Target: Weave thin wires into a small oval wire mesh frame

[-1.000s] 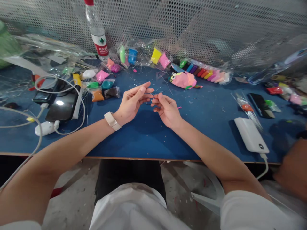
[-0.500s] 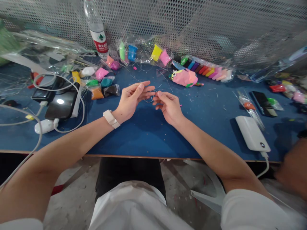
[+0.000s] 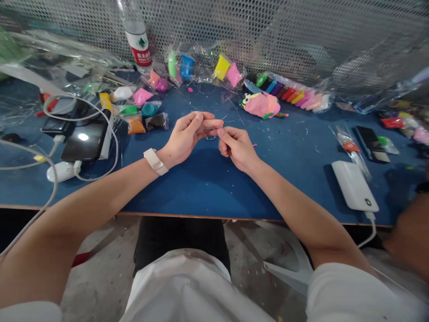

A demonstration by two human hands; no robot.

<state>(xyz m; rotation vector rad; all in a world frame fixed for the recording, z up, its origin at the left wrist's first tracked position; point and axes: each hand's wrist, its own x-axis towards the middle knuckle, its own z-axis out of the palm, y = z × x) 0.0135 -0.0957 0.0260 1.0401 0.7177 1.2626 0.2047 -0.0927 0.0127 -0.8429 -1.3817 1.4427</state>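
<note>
My left hand (image 3: 187,135), a pale band on its wrist, has its thumb pressed against nearly straight fingers. Across from it, my right hand (image 3: 236,146) pinches with thumb and forefinger, the other fingers curled. The fingertips of both almost meet over the table. Between and below them shows a thin, shiny wire (image 3: 211,137), bent in a curve; most of it is hidden by the fingers. Beyond the right hand lies a pink clay figure (image 3: 261,105) with googly eyes and green bits.
Bagged clay lumps (image 3: 136,125) and a water bottle (image 3: 139,47) stand back left. Coloured clay sticks (image 3: 288,94) lie by the mesh panel (image 3: 214,27). Phones (image 3: 85,138) with cables are at left, a white power bank (image 3: 355,185) at right. A blurred person's arm (image 3: 409,232) shows at far right.
My hands have drawn slightly closer together. The right fingers have curled in more, and the left fingers have come closer together. The view has shifted a little.
</note>
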